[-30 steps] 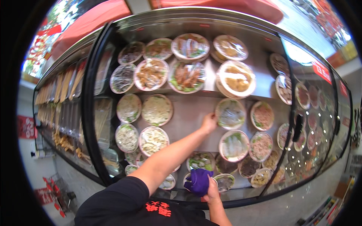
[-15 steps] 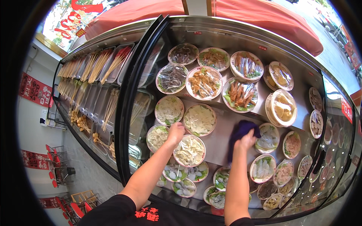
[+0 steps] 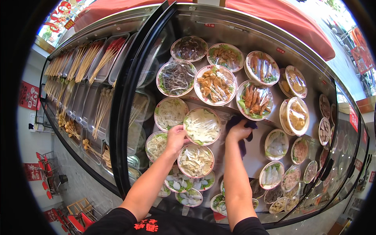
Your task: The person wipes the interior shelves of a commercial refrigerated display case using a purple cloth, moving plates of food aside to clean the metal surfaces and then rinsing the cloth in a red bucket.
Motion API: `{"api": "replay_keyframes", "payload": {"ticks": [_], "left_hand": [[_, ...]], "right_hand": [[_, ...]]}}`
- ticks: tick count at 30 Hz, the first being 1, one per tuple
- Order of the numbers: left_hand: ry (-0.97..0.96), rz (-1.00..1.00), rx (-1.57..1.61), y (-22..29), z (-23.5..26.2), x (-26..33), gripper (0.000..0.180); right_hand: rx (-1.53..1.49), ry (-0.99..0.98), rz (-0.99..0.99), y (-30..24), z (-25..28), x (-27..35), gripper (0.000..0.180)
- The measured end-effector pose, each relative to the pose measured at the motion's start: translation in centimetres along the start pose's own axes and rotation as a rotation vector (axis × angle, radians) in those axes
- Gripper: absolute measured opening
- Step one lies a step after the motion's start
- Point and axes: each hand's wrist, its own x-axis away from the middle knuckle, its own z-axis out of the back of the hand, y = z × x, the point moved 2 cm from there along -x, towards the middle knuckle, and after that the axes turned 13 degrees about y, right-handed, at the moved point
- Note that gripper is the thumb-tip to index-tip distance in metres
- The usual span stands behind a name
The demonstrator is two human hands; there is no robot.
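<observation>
My left hand [image 3: 178, 137] pinches the left rim of a plate of pale sliced food [image 3: 202, 125] under clear film. That plate looks tilted and slightly raised. Just below it sits another plate of pale slices [image 3: 196, 160]; plates of white shredded food [image 3: 171, 113] and pale noodle-like strands [image 3: 156, 145] lie to the left. In my right hand [image 3: 238, 131] is a dark purple cloth [image 3: 243, 148], partly hidden by the hand and forearm, against the metal shelf [image 3: 255, 147]. A plate of browned meat pieces [image 3: 254, 100] stands just beyond that hand.
Several film-covered plates surround the hands, among them dark strips [image 3: 176, 77] and translucent pieces [image 3: 276, 144]. A black door frame [image 3: 129, 98] divides the case from trays of skewers [image 3: 103, 58] at left. Glass panels [image 3: 344, 156] close the right side.
My left hand has taken hold of the pale-slice plate's rim and shifted it up and a little left. My right hand has moved the purple cloth leftward and farther in. The view has shifted slightly.
</observation>
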Motion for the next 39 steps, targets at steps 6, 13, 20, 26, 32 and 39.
{"api": "replay_keyframes", "payload": {"ticks": [6, 13, 20, 26, 32, 39], "left_hand": [[-0.006, -0.064, 0.097, 2.4, 7.4, 1.3, 0.017], [0.023, -0.133, 0.155, 4.6, 12.6, 4.8, 0.017], [-0.003, -0.123, 0.170, 4.8, 12.9, 7.2, 0.018], [-0.049, -0.103, 0.171, 3.6, 11.3, 7.5, 0.018], [-0.079, -0.096, 0.109, 3.3, 8.3, 7.5, 0.018], [-0.223, -0.053, 0.053, 1.8, -0.4, 7.1, 0.017]], "right_hand": [[-0.036, -0.232, 0.065, -1.0, -0.3, 4.0, 0.032], [0.064, -0.920, 0.064, -5.0, -1.6, 9.5, 0.036], [-0.305, -0.821, 0.014, -4.4, 3.6, 0.5, 0.025], [0.094, -0.630, 0.681, 0.1, 5.7, -6.2, 0.051], [0.094, -0.822, 0.913, 0.1, 4.5, -3.5, 0.050], [-0.306, -1.252, 0.979, 3.4, 8.8, -1.8, 0.051]]}}
